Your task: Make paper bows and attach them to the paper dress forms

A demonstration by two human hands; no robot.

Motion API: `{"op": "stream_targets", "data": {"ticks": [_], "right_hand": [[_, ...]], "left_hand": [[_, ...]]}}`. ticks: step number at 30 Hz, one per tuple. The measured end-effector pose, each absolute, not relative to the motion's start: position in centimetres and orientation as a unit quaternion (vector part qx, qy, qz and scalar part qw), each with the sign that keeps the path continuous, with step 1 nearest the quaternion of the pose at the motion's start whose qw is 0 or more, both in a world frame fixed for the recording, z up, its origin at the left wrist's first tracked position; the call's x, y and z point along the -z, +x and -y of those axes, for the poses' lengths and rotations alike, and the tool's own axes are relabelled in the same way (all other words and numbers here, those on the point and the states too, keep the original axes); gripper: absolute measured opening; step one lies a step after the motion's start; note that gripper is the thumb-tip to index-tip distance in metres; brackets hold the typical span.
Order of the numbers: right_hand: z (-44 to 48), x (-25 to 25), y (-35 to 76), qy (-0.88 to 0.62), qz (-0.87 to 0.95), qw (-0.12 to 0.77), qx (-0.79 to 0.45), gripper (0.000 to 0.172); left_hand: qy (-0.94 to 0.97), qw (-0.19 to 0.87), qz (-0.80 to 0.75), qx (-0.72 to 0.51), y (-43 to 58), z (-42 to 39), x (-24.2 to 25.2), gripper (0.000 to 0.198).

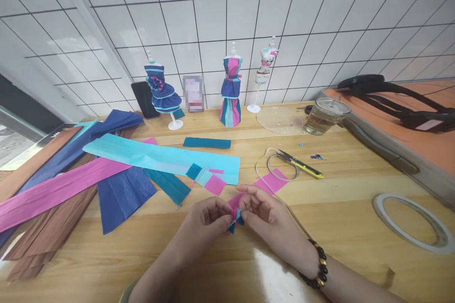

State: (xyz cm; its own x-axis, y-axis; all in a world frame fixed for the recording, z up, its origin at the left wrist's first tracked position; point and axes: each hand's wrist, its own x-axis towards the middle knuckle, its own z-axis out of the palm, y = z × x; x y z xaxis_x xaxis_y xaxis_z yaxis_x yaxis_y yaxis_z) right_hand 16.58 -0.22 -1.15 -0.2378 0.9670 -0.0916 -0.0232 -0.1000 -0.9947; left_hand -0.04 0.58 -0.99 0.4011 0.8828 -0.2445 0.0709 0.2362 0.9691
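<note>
My left hand and my right hand meet low in the middle of the view, thumbs and fingertips closed. Between them they pinch a small gathered bundle of crepe paper in pink, light blue and teal. My fingers cover part of the bundle. Just beyond it lie small paper squares: a pink one, a teal one and a light blue one between them. Another pink piece lies beyond my right hand, under a coiled cord. A beaded bracelet circles my right wrist.
Crepe paper strips in several colours spread over the left side. Three mini mannequins in paper outfits stand along the tiled wall, near phones. A yellow cutter, a glass and a tape roll lie rightward.
</note>
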Motion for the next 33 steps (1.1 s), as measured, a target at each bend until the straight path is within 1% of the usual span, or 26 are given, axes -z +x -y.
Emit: {"op": "stream_targets", "data": {"ticks": [3,10,16,20,26,29,33], "right_hand": [[0.24,1.27,16.47,-0.449,0.519,0.417,-0.596,0.033],[0.55,1.63,16.39,-0.439,0.507,0.422,-0.610,0.035],[0.43,1.46,16.39,-0.430,0.512,0.418,-0.615,0.036],[0.53,1.41,16.36,-0.426,0.508,0.419,-0.621,0.038],[0.62,1.76,16.28,-0.429,0.522,0.418,-0.607,0.034],[0.55,1.96,16.23,-0.440,0.531,0.420,-0.590,0.035],[0.48,2.03,16.28,-0.437,0.523,0.424,-0.597,0.034]], "left_hand": [[0.533,0.655,-0.436,-0.312,0.09,-0.45,0.90,0.017],[0.561,0.590,-0.485,-0.320,0.40,-0.46,1.52,0.018],[0.539,0.602,-0.487,-0.332,0.11,-0.65,1.54,0.018],[0.549,0.589,-0.498,-0.323,0.34,-0.53,1.50,0.017],[0.558,0.582,-0.503,-0.312,0.72,-0.25,1.49,0.014],[0.550,0.587,-0.504,-0.314,0.66,-0.30,1.45,0.014],[0.547,0.593,-0.496,-0.322,0.39,-0.42,1.41,0.016]]}}
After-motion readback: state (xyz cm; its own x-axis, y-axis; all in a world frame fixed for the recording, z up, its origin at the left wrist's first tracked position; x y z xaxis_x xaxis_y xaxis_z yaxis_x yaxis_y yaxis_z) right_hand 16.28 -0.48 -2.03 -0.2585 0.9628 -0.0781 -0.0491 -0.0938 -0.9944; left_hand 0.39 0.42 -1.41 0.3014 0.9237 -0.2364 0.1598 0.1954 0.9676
